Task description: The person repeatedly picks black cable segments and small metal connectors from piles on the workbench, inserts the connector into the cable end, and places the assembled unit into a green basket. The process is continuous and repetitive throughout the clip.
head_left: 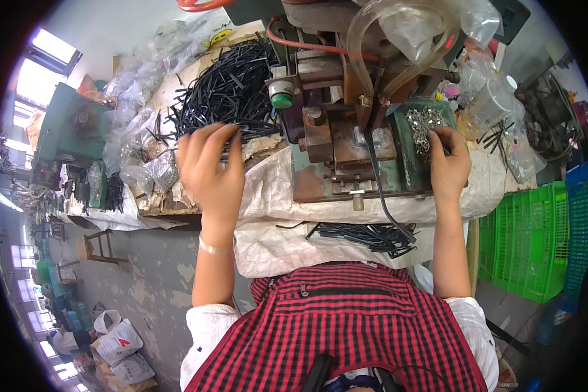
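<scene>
The left hand [209, 166] is spread open over the pile of thin black sticks [232, 88] at the left side of the bench [268, 189], touching them. The right hand [447, 163] pinches into the small shiny metal bits [423, 124] in the green tray [405, 163] on the right of the rusty machine [336, 130]. The hands are far apart.
</scene>
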`<action>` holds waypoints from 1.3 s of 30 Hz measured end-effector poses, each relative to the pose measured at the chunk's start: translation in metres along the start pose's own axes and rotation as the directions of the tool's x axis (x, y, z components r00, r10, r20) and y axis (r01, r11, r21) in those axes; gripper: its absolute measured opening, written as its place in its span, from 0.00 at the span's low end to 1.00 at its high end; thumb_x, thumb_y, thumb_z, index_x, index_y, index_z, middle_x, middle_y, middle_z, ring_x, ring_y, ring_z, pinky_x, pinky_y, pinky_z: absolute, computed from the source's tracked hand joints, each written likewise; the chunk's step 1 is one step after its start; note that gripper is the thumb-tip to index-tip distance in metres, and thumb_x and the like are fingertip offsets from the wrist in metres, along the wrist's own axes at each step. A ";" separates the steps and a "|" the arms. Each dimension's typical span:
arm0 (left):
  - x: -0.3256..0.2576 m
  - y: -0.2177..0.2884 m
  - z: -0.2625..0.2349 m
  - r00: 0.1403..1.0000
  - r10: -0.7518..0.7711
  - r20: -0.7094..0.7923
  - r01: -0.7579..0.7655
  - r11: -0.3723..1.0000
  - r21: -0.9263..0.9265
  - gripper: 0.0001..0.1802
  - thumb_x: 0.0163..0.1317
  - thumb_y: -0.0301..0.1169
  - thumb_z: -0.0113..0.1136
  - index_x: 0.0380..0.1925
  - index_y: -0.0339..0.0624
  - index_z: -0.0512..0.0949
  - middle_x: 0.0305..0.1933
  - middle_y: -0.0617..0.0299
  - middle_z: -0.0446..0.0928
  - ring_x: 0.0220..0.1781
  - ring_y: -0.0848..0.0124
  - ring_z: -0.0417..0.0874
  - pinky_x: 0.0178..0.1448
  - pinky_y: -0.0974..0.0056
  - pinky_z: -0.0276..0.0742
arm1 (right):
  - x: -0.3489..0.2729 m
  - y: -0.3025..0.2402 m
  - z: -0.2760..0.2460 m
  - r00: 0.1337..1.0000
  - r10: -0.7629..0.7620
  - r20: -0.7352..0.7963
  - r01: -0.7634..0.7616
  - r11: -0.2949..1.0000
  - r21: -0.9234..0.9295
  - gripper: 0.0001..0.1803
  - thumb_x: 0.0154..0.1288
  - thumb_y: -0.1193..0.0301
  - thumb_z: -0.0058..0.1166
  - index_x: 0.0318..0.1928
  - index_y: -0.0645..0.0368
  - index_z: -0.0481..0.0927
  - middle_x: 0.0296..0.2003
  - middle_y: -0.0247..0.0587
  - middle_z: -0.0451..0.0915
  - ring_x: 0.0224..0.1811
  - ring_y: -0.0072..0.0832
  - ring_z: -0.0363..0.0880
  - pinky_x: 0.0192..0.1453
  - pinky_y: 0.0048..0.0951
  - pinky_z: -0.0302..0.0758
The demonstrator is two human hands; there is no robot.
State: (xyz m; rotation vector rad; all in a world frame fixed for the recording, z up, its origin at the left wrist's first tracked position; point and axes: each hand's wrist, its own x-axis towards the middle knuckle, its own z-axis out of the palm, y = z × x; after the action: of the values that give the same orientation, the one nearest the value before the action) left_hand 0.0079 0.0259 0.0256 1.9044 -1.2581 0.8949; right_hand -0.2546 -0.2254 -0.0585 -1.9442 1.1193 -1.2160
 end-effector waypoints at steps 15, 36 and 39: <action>-0.053 -0.078 0.078 0.971 -0.203 0.126 0.219 0.967 -0.130 0.09 0.65 0.24 0.67 0.44 0.41 0.89 0.47 0.58 0.88 0.40 0.63 0.83 0.47 0.63 0.78 | -0.030 0.018 -0.033 0.994 0.022 -0.106 -0.012 0.995 0.094 0.07 0.66 0.80 0.63 0.44 0.62 0.87 0.42 0.39 0.87 0.44 0.29 0.84 0.54 0.29 0.77; -0.014 0.015 -0.001 0.797 -0.590 0.134 0.428 0.393 -0.814 0.14 0.77 0.32 0.56 0.44 0.29 0.82 0.37 0.57 0.82 0.34 0.75 0.80 0.41 0.70 0.77 | -0.029 -0.131 0.036 0.918 0.136 0.373 -0.388 0.496 0.776 0.23 0.68 0.82 0.58 0.62 0.69 0.71 0.47 0.45 0.85 0.49 0.23 0.83 0.56 0.25 0.77; 0.006 0.070 -0.018 0.914 -0.404 -0.023 0.161 0.416 -0.895 0.05 0.71 0.22 0.60 0.37 0.33 0.84 0.39 0.54 0.85 0.31 0.69 0.82 0.42 0.63 0.82 | -0.033 -0.134 0.021 0.945 -0.001 0.326 -0.249 0.643 0.724 0.23 0.67 0.81 0.56 0.63 0.68 0.73 0.49 0.49 0.86 0.54 0.29 0.84 0.61 0.30 0.76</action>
State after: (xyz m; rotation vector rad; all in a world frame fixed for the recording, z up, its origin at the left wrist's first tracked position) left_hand -0.0590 0.0170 0.0512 1.0332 -0.8984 0.1468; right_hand -0.1964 -0.1319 0.0269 -1.2909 0.4349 -1.0258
